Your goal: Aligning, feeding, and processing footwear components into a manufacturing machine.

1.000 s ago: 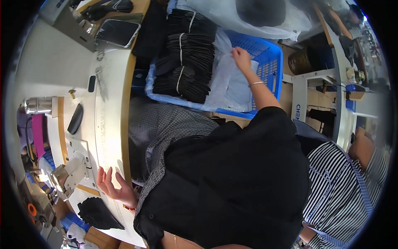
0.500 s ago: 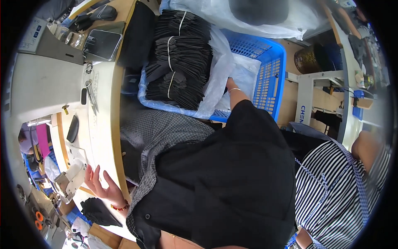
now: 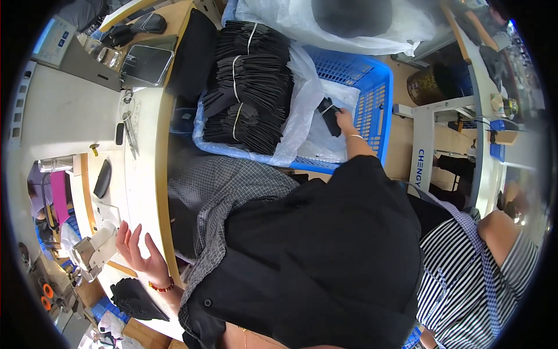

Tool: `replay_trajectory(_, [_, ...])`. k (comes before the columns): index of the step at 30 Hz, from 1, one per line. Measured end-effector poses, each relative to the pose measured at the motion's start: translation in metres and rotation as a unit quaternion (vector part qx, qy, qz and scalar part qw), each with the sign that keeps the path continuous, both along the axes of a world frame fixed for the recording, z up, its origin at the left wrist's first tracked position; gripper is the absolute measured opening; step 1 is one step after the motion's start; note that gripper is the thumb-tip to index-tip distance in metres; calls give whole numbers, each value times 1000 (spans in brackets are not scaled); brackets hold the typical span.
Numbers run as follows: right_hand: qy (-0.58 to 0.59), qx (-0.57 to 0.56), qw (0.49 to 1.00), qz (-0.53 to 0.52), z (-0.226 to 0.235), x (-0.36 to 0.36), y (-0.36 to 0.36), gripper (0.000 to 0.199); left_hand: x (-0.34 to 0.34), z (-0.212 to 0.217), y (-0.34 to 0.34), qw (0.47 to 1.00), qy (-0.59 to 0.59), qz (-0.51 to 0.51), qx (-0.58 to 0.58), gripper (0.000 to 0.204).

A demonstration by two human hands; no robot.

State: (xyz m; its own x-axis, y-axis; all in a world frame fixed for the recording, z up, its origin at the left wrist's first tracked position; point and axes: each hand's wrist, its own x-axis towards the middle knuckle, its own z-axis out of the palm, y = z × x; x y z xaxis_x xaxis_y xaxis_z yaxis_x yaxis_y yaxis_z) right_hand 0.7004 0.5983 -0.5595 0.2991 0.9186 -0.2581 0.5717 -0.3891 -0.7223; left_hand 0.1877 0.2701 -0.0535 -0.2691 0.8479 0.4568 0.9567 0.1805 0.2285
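— Black fabric everywhere; what is each hand doing?
— Left hand lies flat on the counter, fingers released, beside the sewing machine.
— And further right?
— Tied black bundles fill the plastic liner in the blue crate. Right hand reaches in, fingers grasping a small bundle. Seemingly fetching; lifting it clear looks next.

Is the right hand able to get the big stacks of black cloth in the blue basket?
Probably yes. The right hand is already inside the blue basket, gripping a small black bundle; the tied stacks lie just beside it, only loose clear plastic between.
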Motion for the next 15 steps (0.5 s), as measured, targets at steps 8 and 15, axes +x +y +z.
replay_trajectory(8, [151, 208, 966, -42, 227, 7, -11, 19, 12, 4, 17, 988, -101, -113, -5, 21])
replay_trajectory(15, [445, 98, 870, 189, 366, -132, -11, 24, 43, 74, 11, 787, -408, -420, 193, 26])
